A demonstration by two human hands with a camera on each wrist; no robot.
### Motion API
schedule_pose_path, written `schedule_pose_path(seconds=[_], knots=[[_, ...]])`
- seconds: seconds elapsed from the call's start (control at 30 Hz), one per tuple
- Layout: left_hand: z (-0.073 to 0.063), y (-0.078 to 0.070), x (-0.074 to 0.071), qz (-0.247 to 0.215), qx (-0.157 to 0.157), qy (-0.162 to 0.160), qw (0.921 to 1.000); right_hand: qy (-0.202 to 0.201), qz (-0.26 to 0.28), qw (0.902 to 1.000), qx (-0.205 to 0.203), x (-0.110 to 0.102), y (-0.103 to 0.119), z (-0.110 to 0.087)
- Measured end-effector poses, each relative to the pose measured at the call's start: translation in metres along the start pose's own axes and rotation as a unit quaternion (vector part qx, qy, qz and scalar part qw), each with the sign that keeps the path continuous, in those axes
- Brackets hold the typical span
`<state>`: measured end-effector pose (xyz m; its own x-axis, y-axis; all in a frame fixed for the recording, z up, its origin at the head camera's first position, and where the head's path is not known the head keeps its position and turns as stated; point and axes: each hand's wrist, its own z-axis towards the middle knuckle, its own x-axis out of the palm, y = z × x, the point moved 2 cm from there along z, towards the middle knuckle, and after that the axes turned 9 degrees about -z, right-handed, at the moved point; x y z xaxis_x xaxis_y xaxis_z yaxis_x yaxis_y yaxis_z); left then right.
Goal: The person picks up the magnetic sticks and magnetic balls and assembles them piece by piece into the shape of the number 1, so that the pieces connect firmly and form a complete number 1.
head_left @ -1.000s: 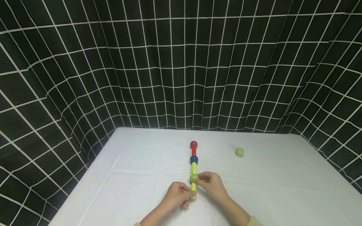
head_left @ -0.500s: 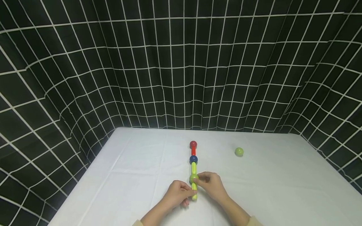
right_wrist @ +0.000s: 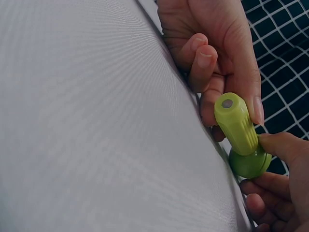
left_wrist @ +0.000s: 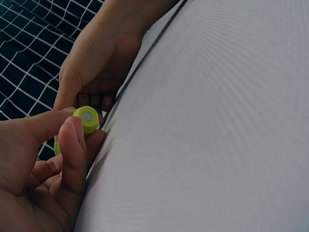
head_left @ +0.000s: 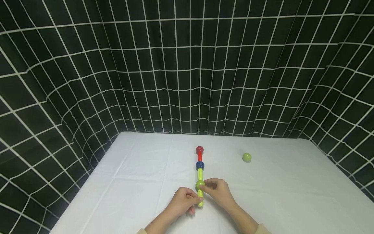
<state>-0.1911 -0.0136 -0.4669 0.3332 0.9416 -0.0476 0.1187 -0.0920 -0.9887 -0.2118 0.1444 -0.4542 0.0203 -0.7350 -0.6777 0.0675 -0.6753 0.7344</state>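
A straight chain of toy building pieces lies on the table in the head view: a red ball (head_left: 199,149), a red rod (head_left: 200,157), a blue ball (head_left: 200,165), a yellow-green rod (head_left: 200,174), a green ball (head_left: 199,184) and a nearer yellow-green rod (head_left: 200,204). My left hand (head_left: 182,202) pinches this nearer rod between thumb and fingers. With thumb and fingertips, my right hand (head_left: 219,192) grips the green ball. In the right wrist view the ribbed rod (right_wrist: 236,128) meets the green ball (right_wrist: 245,166); its free end shows a grey disc.
A loose green ball (head_left: 246,157) lies at the right rear of the table. White cloth covers the table (head_left: 140,188). A dark curtain (head_left: 187,65) with a white grid hangs behind and on both sides.
The left thumb has shifted slightly along the nearer rod, and more of the rod's end now shows. My right hand keeps its grip on the green ball.
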Motion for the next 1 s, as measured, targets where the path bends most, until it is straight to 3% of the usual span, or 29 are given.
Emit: schedule_pose_path(seconds=[0.37,0.7,1.0], knots=[[-0.001,-0.002,0.0,-0.003,0.007,0.001,1.0,-0.006,-0.006,0.9999,0.01,-0.004,-0.005,0.003],[-0.001,-0.001,0.0,-0.002,-0.002,-0.006,1.0,-0.034,0.009,0.9992,-0.017,-0.018,-0.026,0.014],[0.0,-0.001,0.0,-0.001,-0.003,-0.006,1.0,-0.044,0.012,0.9988,0.019,-0.034,-0.042,0.025]])
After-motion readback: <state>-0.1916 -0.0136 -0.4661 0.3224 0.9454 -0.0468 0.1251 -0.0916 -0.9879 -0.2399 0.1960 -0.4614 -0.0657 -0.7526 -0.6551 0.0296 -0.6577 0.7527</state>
